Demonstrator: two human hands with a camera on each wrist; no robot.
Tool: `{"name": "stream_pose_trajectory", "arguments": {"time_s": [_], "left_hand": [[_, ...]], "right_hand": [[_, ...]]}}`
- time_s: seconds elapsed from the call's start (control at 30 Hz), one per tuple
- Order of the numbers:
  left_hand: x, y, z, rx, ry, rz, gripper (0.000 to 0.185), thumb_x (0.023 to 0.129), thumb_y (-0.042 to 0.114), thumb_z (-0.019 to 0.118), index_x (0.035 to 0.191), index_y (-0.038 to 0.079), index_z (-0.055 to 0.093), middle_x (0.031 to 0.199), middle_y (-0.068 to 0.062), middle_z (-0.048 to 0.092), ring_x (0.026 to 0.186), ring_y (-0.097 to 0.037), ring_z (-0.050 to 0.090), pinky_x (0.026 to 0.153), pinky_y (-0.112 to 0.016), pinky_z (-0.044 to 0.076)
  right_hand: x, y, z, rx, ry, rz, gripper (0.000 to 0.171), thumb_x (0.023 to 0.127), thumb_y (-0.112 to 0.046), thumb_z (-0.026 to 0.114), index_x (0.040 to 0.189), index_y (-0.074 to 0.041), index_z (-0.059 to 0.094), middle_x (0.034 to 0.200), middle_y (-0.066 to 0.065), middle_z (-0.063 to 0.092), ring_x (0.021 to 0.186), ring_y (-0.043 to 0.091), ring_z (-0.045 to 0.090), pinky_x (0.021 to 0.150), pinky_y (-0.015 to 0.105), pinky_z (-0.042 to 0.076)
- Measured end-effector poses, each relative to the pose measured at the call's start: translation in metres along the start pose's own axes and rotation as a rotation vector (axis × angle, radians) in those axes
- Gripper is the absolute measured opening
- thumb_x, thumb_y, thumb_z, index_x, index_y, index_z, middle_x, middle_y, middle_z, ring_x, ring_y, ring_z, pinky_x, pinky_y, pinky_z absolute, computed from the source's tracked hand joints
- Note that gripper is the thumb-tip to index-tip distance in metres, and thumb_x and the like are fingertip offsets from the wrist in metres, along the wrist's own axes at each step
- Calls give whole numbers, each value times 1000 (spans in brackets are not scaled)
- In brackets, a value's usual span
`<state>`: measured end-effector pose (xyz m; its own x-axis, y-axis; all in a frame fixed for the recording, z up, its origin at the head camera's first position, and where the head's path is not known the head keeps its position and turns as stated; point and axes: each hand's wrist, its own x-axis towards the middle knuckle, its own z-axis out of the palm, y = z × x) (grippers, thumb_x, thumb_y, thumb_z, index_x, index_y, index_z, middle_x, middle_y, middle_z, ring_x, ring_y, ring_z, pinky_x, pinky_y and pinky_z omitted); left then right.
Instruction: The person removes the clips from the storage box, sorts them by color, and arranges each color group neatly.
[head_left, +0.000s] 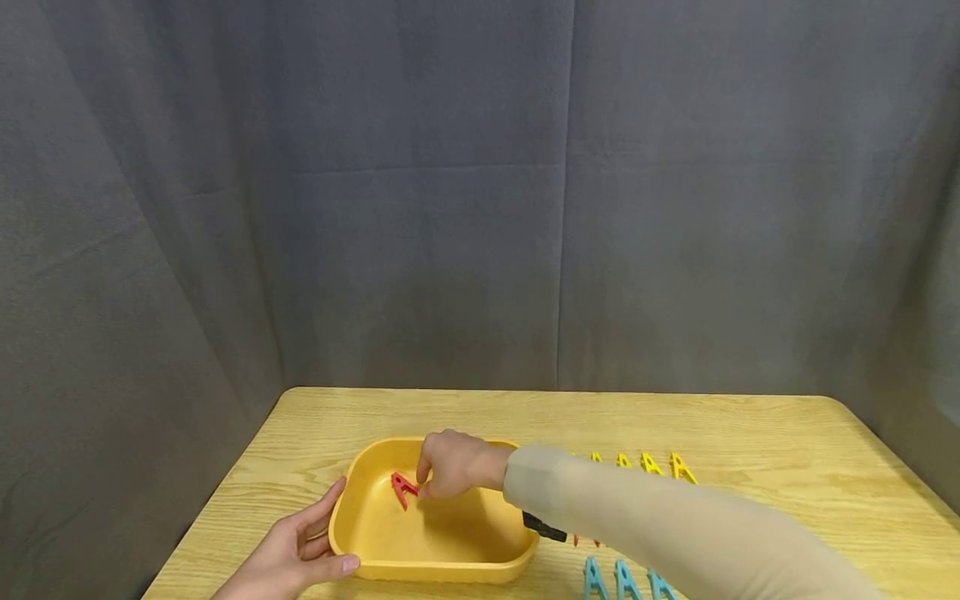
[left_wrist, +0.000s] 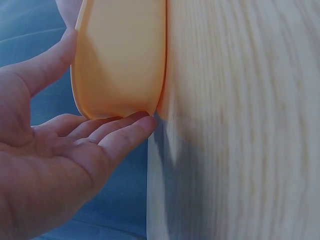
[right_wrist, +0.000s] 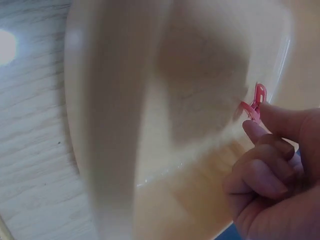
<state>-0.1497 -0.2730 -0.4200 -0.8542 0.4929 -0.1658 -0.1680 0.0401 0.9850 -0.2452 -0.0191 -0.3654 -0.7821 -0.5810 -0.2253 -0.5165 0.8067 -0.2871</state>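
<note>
A yellow plastic tub (head_left: 427,572) stands on the table, its inside in view. At its left end is my left hand (head_left: 288,546), thumb at the near rim and fairly straight fingers against the outer wall. The left wrist view shows these fingertips (left_wrist: 147,122) low on the tub's wall, beside the tabletop. Inside the tub, my right hand (head_left: 453,465) pinches a red plastic clothespin (head_left: 403,490) between thumb and index finger. From the right wrist, the clothespin (right_wrist: 255,102) shows at the fingertips, the other fingers curled toward the palm.
To the tub's right, a row of yellow clothespins (head_left: 678,468) lies toward the back, with blue ones (head_left: 626,581) nearer the front. Red tips (head_left: 577,540) show between the rows, partly covered by the right sleeve (head_left: 675,525). Grey curtains (head_left: 420,250) surround the wooden table (head_left: 787,433).
</note>
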Motion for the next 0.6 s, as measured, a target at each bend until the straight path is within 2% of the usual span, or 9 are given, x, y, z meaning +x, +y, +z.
{"name": "stream_pose_trajectory", "arguments": {"time_s": [0.1,0.23,0.6], "left_hand": [[0,-1,0,-5,-3,9,100,101,6,73,164,-7,-4,166,-37,6,145,-47,39,103,-40,54],[0,-1,0,-6,-10,18,99,102,6,71,164,-6,-5,166,-37,6,145,-46,40,103,-39,54],[-2,1,2,0,3,15,99,101,7,72,165,-5,-3,166,-37,8,144,-44,41,103,-39,54]], "right_hand": [[1,-1,3,5,32,11,4,91,-22,84,93,-20,87,103,-11,77,90,8,66,73,23,55],[3,-2,7,6,58,13,6,90,-21,86,84,-20,86,92,-12,76,76,5,59,67,20,52],[9,-11,5,-39,18,53,14,88,-26,88,77,-19,84,75,-13,69,67,6,54,59,21,49]]}}
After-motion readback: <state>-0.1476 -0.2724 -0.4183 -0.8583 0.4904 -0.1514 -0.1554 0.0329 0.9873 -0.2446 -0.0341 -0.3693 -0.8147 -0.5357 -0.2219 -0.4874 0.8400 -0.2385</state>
